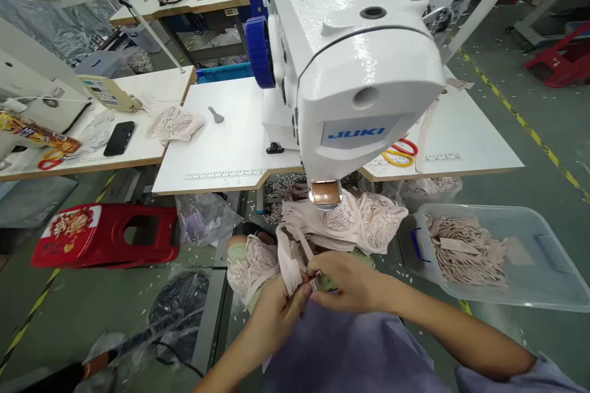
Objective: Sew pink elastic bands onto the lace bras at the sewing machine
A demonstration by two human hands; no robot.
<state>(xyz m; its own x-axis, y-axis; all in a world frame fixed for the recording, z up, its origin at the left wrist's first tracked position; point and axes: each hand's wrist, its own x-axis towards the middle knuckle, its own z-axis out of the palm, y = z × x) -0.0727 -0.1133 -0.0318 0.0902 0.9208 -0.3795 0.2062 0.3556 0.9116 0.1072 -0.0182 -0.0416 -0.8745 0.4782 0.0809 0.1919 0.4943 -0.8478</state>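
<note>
Low in the middle of the view, my left hand [276, 307] and my right hand [345, 282] meet over my lap. Both pinch a pale pink strap [289, 270] of a lace garment [364, 221]. The garment hangs from under the white sewing machine [350, 55] down to my hands. More of the lace [251, 261] drapes over my knee to the left. What sits between the fingertips of my right hand is too small to name.
A clear plastic bin [548, 252] of pink straps stands on the floor at right. Scissors [400, 152] lie on the white table [221, 147]. A red stool [106, 236] lies at left. A phone [119, 137] and another lace piece [174, 123] rest on the neighbouring table.
</note>
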